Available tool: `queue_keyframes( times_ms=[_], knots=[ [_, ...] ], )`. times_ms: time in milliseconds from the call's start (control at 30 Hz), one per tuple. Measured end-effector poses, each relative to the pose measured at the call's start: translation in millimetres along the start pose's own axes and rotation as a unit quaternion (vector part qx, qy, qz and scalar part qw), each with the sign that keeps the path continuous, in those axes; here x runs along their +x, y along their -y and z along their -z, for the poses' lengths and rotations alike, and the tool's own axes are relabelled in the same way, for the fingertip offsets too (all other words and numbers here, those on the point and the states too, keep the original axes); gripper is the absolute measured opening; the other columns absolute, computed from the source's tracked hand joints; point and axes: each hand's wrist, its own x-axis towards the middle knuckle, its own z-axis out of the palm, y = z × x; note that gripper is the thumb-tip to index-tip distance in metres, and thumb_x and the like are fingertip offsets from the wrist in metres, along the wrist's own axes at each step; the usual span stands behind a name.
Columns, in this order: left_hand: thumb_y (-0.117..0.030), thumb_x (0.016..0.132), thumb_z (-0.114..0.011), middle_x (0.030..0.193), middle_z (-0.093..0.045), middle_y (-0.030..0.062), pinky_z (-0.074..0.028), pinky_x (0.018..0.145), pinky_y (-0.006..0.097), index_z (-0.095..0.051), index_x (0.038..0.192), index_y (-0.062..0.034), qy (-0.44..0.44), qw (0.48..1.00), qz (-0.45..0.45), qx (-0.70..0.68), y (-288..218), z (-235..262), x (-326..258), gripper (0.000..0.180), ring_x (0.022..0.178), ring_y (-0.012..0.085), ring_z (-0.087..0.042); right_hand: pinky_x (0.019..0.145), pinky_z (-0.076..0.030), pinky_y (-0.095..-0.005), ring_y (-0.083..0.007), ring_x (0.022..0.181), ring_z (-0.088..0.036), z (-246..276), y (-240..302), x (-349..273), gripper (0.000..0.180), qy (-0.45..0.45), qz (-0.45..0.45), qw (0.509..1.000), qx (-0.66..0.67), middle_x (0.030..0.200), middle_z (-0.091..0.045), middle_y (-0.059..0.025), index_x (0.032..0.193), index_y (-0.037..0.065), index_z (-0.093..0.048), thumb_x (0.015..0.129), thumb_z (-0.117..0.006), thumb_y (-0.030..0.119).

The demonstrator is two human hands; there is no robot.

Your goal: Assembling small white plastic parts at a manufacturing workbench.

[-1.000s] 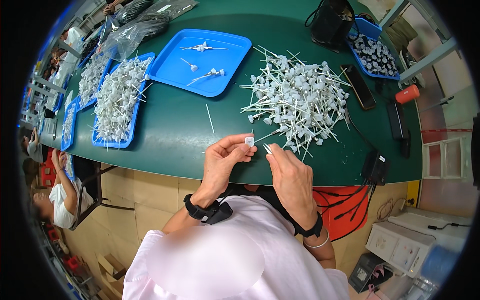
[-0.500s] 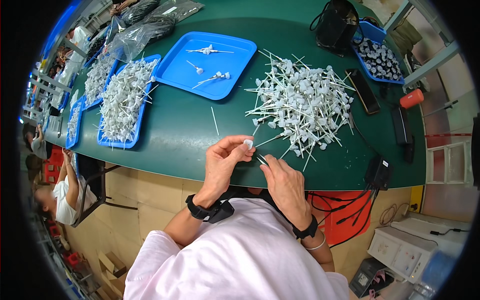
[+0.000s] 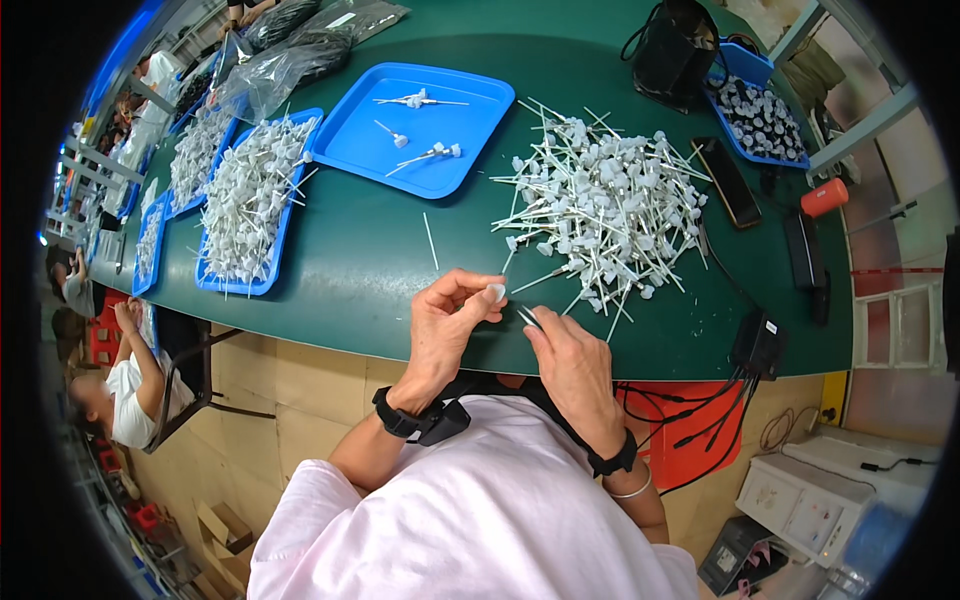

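Between the thumb and fingers of my left hand (image 3: 445, 325) is a small white plastic part (image 3: 498, 292); a thin stem (image 3: 507, 262) shows just beyond it. My right hand (image 3: 576, 375) is closed around a pair of tweezers (image 3: 529, 317), their tips pointing toward the part but apart from it. Most of the tweezers is hidden under my fingers. Just beyond both hands lies a large pile of white parts with thin stems (image 3: 610, 205). A single loose white stick (image 3: 431, 241) lies on the green table (image 3: 370, 270), ahead of my left hand.
A blue tray (image 3: 440, 90) holds a few white parts. Fuller blue trays (image 3: 262, 288) stand to the left. At the right are a phone (image 3: 727, 182), a black bag (image 3: 670, 55), a blue bin (image 3: 745, 62) and a black box with cables (image 3: 757, 345). Another person (image 3: 135, 405) sits at far left.
My right hand has shifted slightly right and toward me, drawing the tweezers a little away from the white part. My left hand stays nearly still, with the part turned slightly.
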Motion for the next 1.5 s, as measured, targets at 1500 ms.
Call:
queue_keyframes(
  times_ms=[1500],
  knots=[
    [0.006, 0.075, -0.07, 0.108, -0.065, 0.0107, -0.053, 0.076, 0.033, -0.068, 0.114, -0.0107, -0.009, 0.756, -0.376, 0.535, -70, 32, 86, 0.042, 0.091, 0.0248, -0.063, 0.053, -0.049, -0.0411, -0.0318, 0.062, -0.062, 46, 9, 4, 0.023, -0.009, 0.027, 0.996, -0.089, 0.078, -0.057, -0.0125, 0.115, 0.005, -0.057, 0.093, -0.06, 0.013]
  ],
)
